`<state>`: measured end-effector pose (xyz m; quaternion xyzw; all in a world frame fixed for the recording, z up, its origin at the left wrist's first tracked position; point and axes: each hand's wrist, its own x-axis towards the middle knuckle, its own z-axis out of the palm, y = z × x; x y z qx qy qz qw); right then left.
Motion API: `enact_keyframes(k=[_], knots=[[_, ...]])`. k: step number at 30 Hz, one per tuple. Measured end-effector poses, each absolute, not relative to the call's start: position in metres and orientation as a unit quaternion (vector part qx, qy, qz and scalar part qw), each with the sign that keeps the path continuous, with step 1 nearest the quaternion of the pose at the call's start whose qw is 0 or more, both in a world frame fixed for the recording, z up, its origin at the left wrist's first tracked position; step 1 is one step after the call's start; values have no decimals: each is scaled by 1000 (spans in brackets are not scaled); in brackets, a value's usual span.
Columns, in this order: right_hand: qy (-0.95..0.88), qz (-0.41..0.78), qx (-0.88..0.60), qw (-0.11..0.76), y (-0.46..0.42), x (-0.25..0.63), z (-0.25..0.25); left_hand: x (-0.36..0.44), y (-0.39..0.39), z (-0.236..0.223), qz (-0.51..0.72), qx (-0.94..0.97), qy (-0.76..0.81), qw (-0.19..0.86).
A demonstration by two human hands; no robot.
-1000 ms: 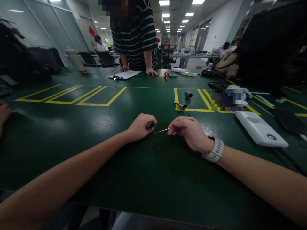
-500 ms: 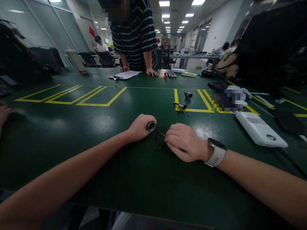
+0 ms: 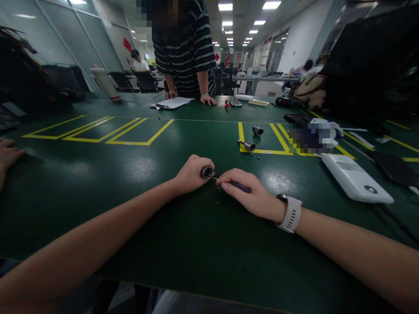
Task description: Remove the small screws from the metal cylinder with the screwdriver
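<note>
My left hand (image 3: 194,174) is closed around a dark metal cylindrical part (image 3: 206,172), its round open end turned towards me and to the right. In my right hand (image 3: 248,192) is a slim pick-like tool (image 3: 240,186) with a dark handle and a thin metal shaft. The shaft's tip is at the rim of the cylinder's opening; whether it touches the inside I cannot tell. Two tiny rings or nuts, one of them a small ring (image 3: 218,203), lie on the green table (image 3: 183,244) just below my hands.
Two similar metal parts, one a stemmed part (image 3: 247,145), lie near the yellow tape. A white device (image 3: 356,178) stands at right. Across the table a person in a striped shirt (image 3: 183,56) leans by a clipboard (image 3: 173,103). Another person's hand (image 3: 8,155) rests at far left.
My right hand has turned over, bringing the tool's dark handle into view, and its tip has moved left to the cylinder's opening. My left hand has barely moved.
</note>
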<state>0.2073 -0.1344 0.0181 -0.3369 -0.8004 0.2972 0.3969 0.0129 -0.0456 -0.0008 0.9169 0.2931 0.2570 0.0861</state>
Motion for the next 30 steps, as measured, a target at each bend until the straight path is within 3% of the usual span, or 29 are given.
enact_keyframes(k=[4,12,19,22,24,28,30], knots=[[-757,360,-358,410,-133,209,20,13,-47,1,248,914,310,84],[-817,230,-345,400,-135,208,19,16,-51,5,212,922,316,68],[-572,554,-359,487,-117,211,15,15,-51,7,199,931,295,75],[-497,622,-350,493,-114,212,12,15,-51,7,201,928,301,83],[-537,583,-356,494,-118,212,14,15,-51,7,198,929,303,83],[-712,390,-382,440,-128,209,24,16,-52,7,193,932,301,64],[-726,377,-386,426,-129,209,26,16,-52,7,185,935,296,55]])
